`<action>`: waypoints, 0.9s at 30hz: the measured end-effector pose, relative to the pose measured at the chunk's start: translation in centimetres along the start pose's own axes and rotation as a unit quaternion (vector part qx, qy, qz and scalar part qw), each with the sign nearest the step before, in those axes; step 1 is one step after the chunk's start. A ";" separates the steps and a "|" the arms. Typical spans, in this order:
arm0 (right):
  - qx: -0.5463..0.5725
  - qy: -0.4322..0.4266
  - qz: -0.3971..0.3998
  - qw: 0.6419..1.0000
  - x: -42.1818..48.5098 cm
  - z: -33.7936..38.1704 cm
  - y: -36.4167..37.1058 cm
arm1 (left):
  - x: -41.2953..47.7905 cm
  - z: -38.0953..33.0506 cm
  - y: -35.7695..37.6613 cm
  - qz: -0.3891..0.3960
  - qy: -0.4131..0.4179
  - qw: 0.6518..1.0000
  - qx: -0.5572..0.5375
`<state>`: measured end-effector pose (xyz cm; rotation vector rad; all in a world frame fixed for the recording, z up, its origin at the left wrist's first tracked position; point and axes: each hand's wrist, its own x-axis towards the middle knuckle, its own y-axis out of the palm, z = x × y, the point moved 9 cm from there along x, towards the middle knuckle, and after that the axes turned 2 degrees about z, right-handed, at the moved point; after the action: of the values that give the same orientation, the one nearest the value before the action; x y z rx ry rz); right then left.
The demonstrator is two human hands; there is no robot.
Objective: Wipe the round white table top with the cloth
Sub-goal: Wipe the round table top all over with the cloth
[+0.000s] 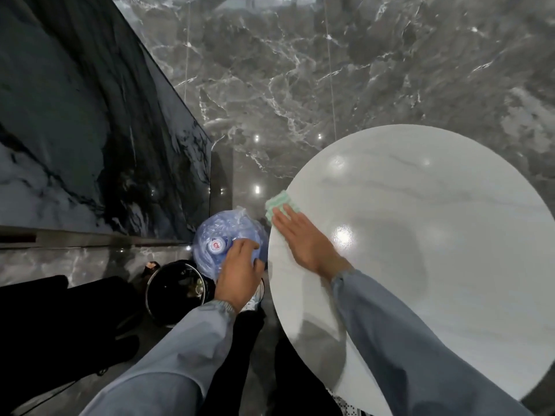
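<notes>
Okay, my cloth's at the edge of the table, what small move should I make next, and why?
Probably sweep the cloth inward across the table top. Your right hand presses it flat at the left rim, with a corner hanging past the edge, and most of the white surface lies to the right of it.

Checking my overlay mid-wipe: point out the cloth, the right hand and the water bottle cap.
cloth (pixel 277 202), head view, green striped part beyond the fingertips.
right hand (pixel 306 240), head view, back of the hand.
water bottle cap (pixel 216 245), head view, centre of its top.
</notes>
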<state>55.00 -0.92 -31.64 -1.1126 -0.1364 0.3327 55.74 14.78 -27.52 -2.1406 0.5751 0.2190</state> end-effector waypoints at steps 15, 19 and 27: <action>0.037 0.046 0.030 0.998 -3.2 2.4 1.3 | -1.6 0.9 0.5 0.036 0.015 0.999 0.018; 0.012 0.139 -0.021 0.990 -2.5 2.4 1.2 | -1.6 1.0 0.7 0.034 0.027 0.999 0.008; 0.026 0.219 -0.019 0.975 -15.5 11.4 6.4 | -2.2 0.7 2.1 0.083 0.073 0.993 0.051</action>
<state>36.05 6.35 -31.46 -1.1049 0.2407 0.0511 52.82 15.01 -28.66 -2.0220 0.8340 0.1219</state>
